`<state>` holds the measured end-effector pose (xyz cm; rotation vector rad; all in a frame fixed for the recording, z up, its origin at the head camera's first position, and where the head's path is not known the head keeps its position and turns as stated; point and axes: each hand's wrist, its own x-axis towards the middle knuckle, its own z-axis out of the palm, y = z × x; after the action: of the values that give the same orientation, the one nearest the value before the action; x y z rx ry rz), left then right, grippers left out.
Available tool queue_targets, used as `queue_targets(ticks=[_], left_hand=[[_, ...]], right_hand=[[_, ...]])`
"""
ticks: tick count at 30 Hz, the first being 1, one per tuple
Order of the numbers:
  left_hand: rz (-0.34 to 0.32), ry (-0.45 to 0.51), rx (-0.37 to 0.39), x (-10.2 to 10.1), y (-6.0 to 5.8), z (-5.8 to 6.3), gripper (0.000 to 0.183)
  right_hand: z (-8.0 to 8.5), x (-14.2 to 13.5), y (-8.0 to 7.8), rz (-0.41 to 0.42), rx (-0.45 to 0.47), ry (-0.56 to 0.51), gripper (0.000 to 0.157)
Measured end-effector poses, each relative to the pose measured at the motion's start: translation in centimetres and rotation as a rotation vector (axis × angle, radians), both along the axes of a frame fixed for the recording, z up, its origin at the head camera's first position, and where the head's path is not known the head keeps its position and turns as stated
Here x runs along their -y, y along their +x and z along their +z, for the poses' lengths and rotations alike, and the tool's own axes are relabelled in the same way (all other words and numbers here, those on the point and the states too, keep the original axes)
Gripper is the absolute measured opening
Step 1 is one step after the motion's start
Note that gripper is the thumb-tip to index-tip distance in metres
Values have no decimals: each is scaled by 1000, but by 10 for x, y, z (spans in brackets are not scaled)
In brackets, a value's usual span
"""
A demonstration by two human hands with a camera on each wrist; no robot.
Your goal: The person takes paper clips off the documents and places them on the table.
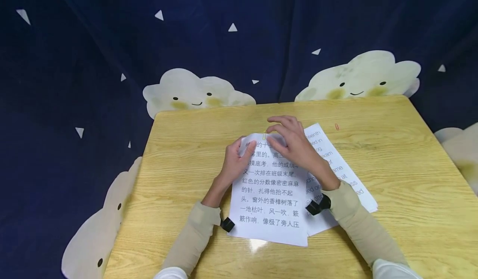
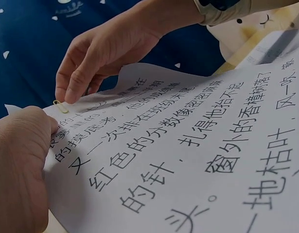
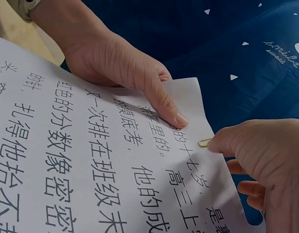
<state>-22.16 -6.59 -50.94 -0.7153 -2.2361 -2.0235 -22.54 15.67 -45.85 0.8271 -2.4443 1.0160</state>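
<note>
A printed sheet of paper with Chinese text is raised at its top edge. My left hand grips its upper left side, thumb on the printed face and fingers behind. A yellow paper clip sits on the top edge. My right hand pinches the clip's outer end between thumb and fingers, and the thumb covers part of it. In the left wrist view, the clip lies between the two hands. Whether more sheets are behind the front one I cannot tell.
Under the right forearm lie sheets printed in English, fanned at an angle. Beyond them a red paper clip lies on the wooden table. A dark blue curtain with clouds hangs behind the table's far edge.
</note>
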Motion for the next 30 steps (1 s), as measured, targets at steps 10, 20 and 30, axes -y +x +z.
queue_targets(ticks=[10, 20, 30], left_hand=[[-20, 7, -25, 3, 0, 3, 25], [-40, 24, -4, 2, 2, 8, 21], [-35, 17, 18, 1, 4, 8, 22]], right_hand=[[2, 5, 3, -13, -17, -42, 13], [4, 7, 6, -45, 17, -72, 13], [5, 8, 6, -49, 25, -75, 9]])
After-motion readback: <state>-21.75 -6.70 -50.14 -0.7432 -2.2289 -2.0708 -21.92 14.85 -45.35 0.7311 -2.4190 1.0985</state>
